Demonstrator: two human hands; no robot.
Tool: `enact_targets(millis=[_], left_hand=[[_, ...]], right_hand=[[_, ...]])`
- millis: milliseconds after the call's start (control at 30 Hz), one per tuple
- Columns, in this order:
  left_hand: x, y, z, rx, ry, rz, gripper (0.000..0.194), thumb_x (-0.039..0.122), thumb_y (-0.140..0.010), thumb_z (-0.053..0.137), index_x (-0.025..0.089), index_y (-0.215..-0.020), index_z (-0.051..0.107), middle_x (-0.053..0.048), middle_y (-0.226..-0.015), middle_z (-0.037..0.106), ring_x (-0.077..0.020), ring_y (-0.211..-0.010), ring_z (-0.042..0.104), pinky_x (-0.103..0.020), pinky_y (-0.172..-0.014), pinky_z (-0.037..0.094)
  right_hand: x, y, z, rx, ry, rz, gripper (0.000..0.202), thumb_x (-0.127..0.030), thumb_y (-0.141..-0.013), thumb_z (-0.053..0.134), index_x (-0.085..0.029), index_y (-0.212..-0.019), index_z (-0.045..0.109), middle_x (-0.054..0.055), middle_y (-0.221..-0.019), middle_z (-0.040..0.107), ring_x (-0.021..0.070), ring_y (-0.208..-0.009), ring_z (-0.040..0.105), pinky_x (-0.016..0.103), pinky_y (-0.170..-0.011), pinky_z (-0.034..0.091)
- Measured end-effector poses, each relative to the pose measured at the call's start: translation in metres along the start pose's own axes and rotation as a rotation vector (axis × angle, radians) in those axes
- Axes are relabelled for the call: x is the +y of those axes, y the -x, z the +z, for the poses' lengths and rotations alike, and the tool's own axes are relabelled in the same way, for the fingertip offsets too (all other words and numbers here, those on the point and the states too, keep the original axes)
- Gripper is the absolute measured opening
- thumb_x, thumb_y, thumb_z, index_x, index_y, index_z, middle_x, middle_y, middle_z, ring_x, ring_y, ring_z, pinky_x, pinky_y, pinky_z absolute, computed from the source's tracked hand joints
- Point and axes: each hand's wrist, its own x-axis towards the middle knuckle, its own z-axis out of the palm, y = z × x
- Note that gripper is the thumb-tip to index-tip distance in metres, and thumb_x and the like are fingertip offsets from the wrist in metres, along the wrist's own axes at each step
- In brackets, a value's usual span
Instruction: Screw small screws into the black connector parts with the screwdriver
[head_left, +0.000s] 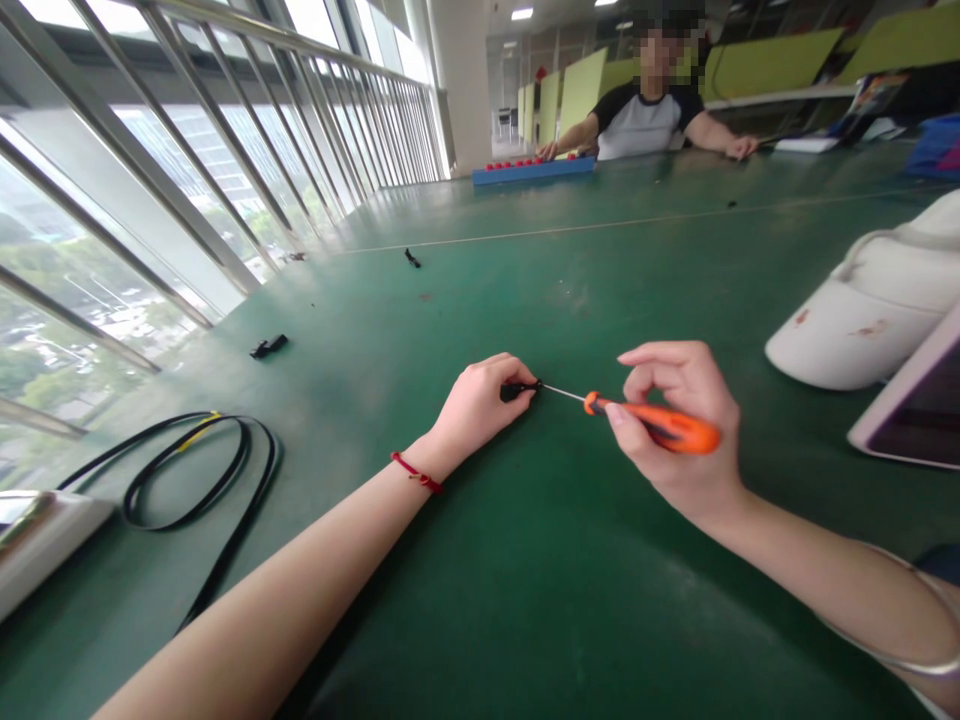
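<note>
In the head view, my left hand (pixel 489 400) rests on the green table, thumb and fingers pinched around a small black part (pixel 517 390) whose kind I cannot make out. A screwdriver (pixel 679 427) with an orange and black handle lies across my right hand (pixel 694 440). My right thumb presses against the handle from below, while the index finger is raised off it. The screwdriver's thin metal shaft points left, and its tip meets the end of the black part. A red cord bracelet circles my left wrist.
Two small black pieces, one nearer (pixel 269 347) and one farther (pixel 412 258), lie to the left. A looped black cable (pixel 244 450) is at lower left. A white container (pixel 855 310) and a tablet-like device (pixel 915 400) stand right. Across the table (pixel 540 560) sits a person (pixel 645 125) beside a blue rack (pixel 534 173).
</note>
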Motion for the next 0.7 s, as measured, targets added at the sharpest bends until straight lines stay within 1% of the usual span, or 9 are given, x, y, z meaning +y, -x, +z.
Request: enact_targets(millis=[67, 133, 233, 333, 367, 433, 533, 633, 700], left_hand=[[0.0001, -0.0002, -0.0001, -0.001, 0.002, 0.003, 0.010, 0.012, -0.075, 0.056, 0.016, -0.081, 0.064, -0.003, -0.087, 0.066, -0.0152, -0.079, 0.062, -0.028, -0.077, 0.052], [0.0001, -0.0003, 0.0000, -0.003, 0.003, 0.001, 0.010, 0.012, -0.075, 0.056, 0.016, -0.081, 0.064, -0.003, -0.087, 0.066, -0.0153, -0.079, 0.062, -0.028, -0.077, 0.052], [0.0001, -0.0003, 0.0004, -0.001, 0.004, -0.004, 0.010, 0.012, -0.075, 0.056, 0.017, -0.080, 0.063, -0.003, -0.087, 0.066, -0.0154, -0.080, 0.062, -0.028, -0.077, 0.052], [0.0002, -0.0002, 0.0005, 0.001, 0.007, -0.003, 0.009, 0.012, -0.075, 0.056, 0.017, -0.079, 0.063, -0.003, -0.087, 0.066, -0.0154, -0.079, 0.062, -0.028, -0.077, 0.052], [0.0003, -0.0002, 0.0004, 0.000, 0.008, -0.002, 0.009, 0.012, -0.075, 0.056, 0.017, -0.079, 0.063, -0.003, -0.087, 0.066, -0.0154, -0.079, 0.062, -0.028, -0.077, 0.052], [0.0004, -0.0002, 0.0002, 0.000, 0.011, -0.001, 0.010, 0.012, -0.075, 0.056, 0.017, -0.079, 0.063, -0.003, -0.087, 0.067, -0.0153, -0.080, 0.062, -0.028, -0.077, 0.052], [0.0005, -0.0002, -0.0001, -0.001, 0.011, 0.001, 0.009, 0.012, -0.075, 0.056, 0.017, -0.079, 0.063, -0.003, -0.087, 0.067, -0.0153, -0.079, 0.062, -0.028, -0.077, 0.053], [0.0003, -0.0002, 0.0001, -0.001, 0.008, 0.001, 0.009, 0.012, -0.075, 0.056, 0.016, -0.079, 0.063, -0.003, -0.087, 0.066, -0.0153, -0.079, 0.062, -0.028, -0.077, 0.053], [0.0000, -0.0001, 0.0005, 0.000, 0.005, 0.000, 0.008, 0.012, -0.075, 0.056, 0.016, -0.079, 0.062, -0.003, -0.088, 0.066, -0.0152, -0.079, 0.062, -0.028, -0.077, 0.053]], right_hand=[[-0.0017, 0.0001, -0.0006, -0.062, 0.057, -0.028, 0.008, -0.021, -0.076, 0.062, -0.025, -0.078, 0.056, -0.003, -0.058, 0.054, 0.0139, -0.052, 0.052, 0.035, -0.063, 0.046], [-0.0016, 0.0004, -0.0002, -0.050, 0.070, -0.043, 0.008, -0.019, -0.076, 0.062, -0.025, -0.077, 0.056, -0.002, -0.066, 0.059, 0.0142, -0.057, 0.055, 0.035, -0.064, 0.046], [0.0017, 0.0006, 0.0012, 0.056, 0.003, -0.054, 0.028, -0.015, -0.071, 0.064, -0.025, -0.095, 0.055, 0.003, -0.087, 0.059, 0.0176, -0.075, 0.057, 0.034, -0.067, 0.049], [0.0035, 0.0001, 0.0010, 0.066, -0.088, -0.053, 0.042, -0.015, -0.068, 0.065, -0.026, -0.106, 0.050, 0.003, -0.086, 0.054, 0.0177, -0.074, 0.056, 0.034, -0.066, 0.050], [0.0030, 0.0000, 0.0005, 0.033, -0.077, -0.045, 0.041, -0.016, -0.069, 0.065, -0.026, -0.105, 0.051, 0.001, -0.079, 0.053, 0.0166, -0.068, 0.054, 0.033, -0.063, 0.049], [0.0012, 0.0003, -0.0009, -0.042, -0.001, -0.041, 0.026, -0.018, -0.072, 0.064, -0.026, -0.095, 0.055, -0.002, -0.066, 0.050, 0.0139, -0.056, 0.050, 0.032, -0.059, 0.047], [-0.0003, 0.0007, -0.0016, -0.060, 0.090, -0.035, 0.010, -0.019, -0.076, 0.062, -0.025, -0.081, 0.057, -0.003, -0.061, 0.053, 0.0135, -0.055, 0.051, 0.032, -0.059, 0.046], [0.0021, -0.0001, -0.0006, 0.045, 0.030, -0.063, 0.024, -0.016, -0.073, 0.063, -0.025, -0.093, 0.056, 0.002, -0.079, 0.058, 0.0175, -0.072, 0.057, 0.033, -0.066, 0.048], [0.0036, -0.0013, -0.0002, 0.079, -0.035, -0.086, 0.038, -0.014, -0.069, 0.064, -0.025, -0.104, 0.053, 0.004, -0.088, 0.057, 0.0180, -0.076, 0.057, 0.033, -0.067, 0.049]])
